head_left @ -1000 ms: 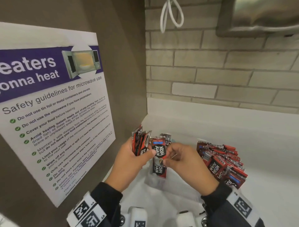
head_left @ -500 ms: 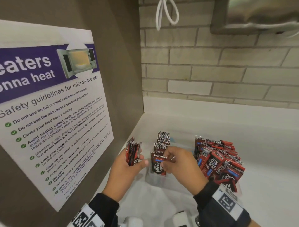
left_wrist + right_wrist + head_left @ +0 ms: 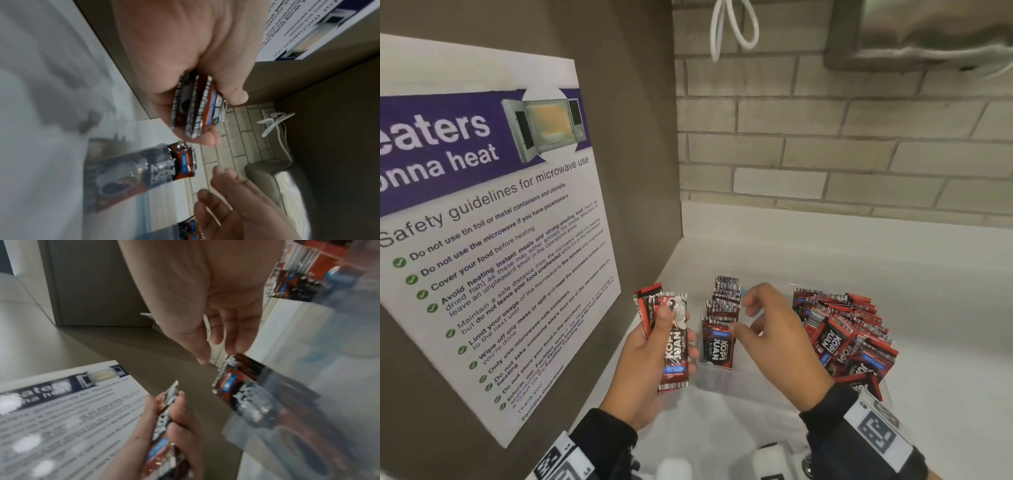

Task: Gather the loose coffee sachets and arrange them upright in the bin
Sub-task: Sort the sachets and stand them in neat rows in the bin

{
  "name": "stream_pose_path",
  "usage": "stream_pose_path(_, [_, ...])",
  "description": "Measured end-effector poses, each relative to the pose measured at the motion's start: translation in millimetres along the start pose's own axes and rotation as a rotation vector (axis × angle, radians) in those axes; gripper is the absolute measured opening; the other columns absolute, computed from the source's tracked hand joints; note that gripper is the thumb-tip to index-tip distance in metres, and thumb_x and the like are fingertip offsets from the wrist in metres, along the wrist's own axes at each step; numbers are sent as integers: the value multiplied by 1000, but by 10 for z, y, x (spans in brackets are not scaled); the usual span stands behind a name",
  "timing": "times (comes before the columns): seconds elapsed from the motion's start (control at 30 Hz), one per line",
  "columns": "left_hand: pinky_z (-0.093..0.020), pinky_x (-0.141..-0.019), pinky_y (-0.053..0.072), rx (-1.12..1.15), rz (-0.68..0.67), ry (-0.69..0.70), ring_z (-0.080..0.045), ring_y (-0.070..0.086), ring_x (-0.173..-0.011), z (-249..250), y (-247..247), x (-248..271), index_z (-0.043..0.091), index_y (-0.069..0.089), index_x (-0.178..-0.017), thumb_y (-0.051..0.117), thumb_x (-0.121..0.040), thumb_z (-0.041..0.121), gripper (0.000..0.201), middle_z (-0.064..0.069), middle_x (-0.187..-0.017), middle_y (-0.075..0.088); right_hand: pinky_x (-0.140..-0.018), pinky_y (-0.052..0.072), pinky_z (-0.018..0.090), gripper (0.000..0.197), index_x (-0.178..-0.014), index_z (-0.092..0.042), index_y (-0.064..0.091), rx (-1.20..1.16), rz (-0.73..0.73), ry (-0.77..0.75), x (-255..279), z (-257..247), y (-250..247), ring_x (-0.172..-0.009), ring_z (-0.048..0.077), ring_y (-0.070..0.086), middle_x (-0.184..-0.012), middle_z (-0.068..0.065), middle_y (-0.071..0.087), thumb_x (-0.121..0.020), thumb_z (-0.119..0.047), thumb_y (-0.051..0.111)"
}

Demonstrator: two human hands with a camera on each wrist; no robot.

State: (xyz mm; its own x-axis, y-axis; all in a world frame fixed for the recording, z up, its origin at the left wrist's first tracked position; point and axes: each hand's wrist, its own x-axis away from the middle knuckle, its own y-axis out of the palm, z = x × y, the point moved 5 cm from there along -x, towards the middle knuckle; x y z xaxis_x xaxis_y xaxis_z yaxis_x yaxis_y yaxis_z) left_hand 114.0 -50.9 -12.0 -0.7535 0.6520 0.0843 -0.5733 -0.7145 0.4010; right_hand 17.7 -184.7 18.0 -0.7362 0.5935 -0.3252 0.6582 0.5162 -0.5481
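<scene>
Left hand (image 3: pixel 650 363): fingers and thumb curled round a small bundle of red-and-black foil coffee sachets (image 3: pixel 671 339), flat, glossy rectangles with barcode-striped crimped ends. Long axes near upright; the front sachet faces the camera, its lettering running lengthwise.

Right hand (image 3: pixel 774 339): empty, fingers loosely bent and apart, hovering just right of the row of upright sachets (image 3: pixel 719 329) in the bin; whether a fingertip touches them cannot be told.

Clear plastic rectangular bin (image 3: pixel 726 380): stands on the white tabletop (image 3: pixel 945 377), between the two hands. Sachets inside stand on end, faces toward the near side, ranked one behind another toward the far wall.

Loose heap of matching sachets (image 3: pixel 849 339): right of the bin, overlapping and leaning at mixed angles.

Laminated white-and-purple microwave safety poster (image 3: pixel 482 222): on the brown side panel, left.

Pale brick wall (image 3: pixel 825 137): far side, with a white cable loop (image 3: pixel 736 27) hanging.
</scene>
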Motion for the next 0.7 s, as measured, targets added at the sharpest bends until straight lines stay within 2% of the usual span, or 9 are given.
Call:
stream_pose_path(0.1, [-27, -43, 48, -2, -67, -20, -18, 58, -51, 17, 85, 44, 8, 60, -93, 51, -81, 44, 39, -13, -68, 63, -61, 41, 8, 20, -97, -24, 55, -146, -26, -8, -15, -163, 3, -69, 13, 56, -92, -4, 55, -84, -16, 67])
stream_pose_path(0.17, [-28, -44, 48, -26, -133, -31, -20, 58, -52, 16, 153, 80, 10, 62, -97, 52, -78, 44, 40, -14, -68, 63, -61, 43, 10, 27, -104, -27, 57, -257, -121, 11, -33, -249, 68, -71, 15, 58, -94, -3, 57, -82, -16, 69])
stream_pose_path(0.27, [-27, -43, 49, -45, -201, -46, -21, 60, -52, 16, 204, 118, 15, 70, -91, 62, -72, 38, 31, -14, -70, 65, -71, 52, 29, 29, -98, -28, 61, -331, -166, 36, -54, -301, 115, -68, 13, 56, -89, 2, 59, -80, -7, 70])
stream_pose_path(0.33, [-26, -41, 47, -48, -205, -48, -20, 60, -52, 38, 178, 117, 18, 73, -84, 67, -71, 26, 16, -14, -74, 66, -69, 55, 37, 25, -89, -24, 62, -382, -113, 67, -66, -266, 91, -67, 16, 56, -80, 0, 61, -79, -2, 69])
stream_pose_path(0.4, [-23, -37, 43, -42, -162, -39, -20, 60, -51, 65, 107, 91, 10, 68, -90, 68, -70, 13, 20, -15, -75, 67, -59, 54, 28, 22, -82, -17, 59, -481, -47, 102, -66, -200, 49, -61, 15, 57, -74, -2, 59, -81, 3, 67])
stream_pose_path(0.47, [-20, -35, 38, -18, -92, -1, -18, 57, -48, 108, 34, 53, 5, 62, -92, 66, -69, 7, 23, -15, -72, 66, -54, 53, 22, 21, -80, -11, 53, -618, -5, 156, -54, -136, 20, -55, 13, 59, -77, 6, 56, -83, 7, 63])
stream_pose_path(0.57, [-19, -37, 37, -47, 24, 106, -14, 52, -45, 219, -33, -4, 4, 61, -88, 67, -75, 2, 15, -11, -61, 60, -57, 56, 29, 19, -84, -7, 50, -647, -83, 220, -7, -80, 46, -55, 14, 62, -83, 18, 58, -83, 5, 64])
stream_pose_path(0.63, [-21, -41, 37, -165, 80, 187, -14, 49, -46, 309, -56, -39, 6, 62, -87, 70, -78, 4, 12, -7, -59, 58, -64, 54, 32, 20, -85, -14, 53, -454, -129, 180, 22, -53, 58, -62, 16, 61, -84, 10, 65, -81, -3, 69])
stream_pose_path(0.7, [-21, -44, 36, -410, 76, 261, -11, 48, -46, 418, -27, -58, 13, 65, -84, 74, -77, 8, 13, 2, -54, 58, -67, 46, 14, 25, -87, -27, 55, -221, -86, 74, 36, -79, 1, -74, 6, 58, -92, -9, 63, -79, -12, 73])
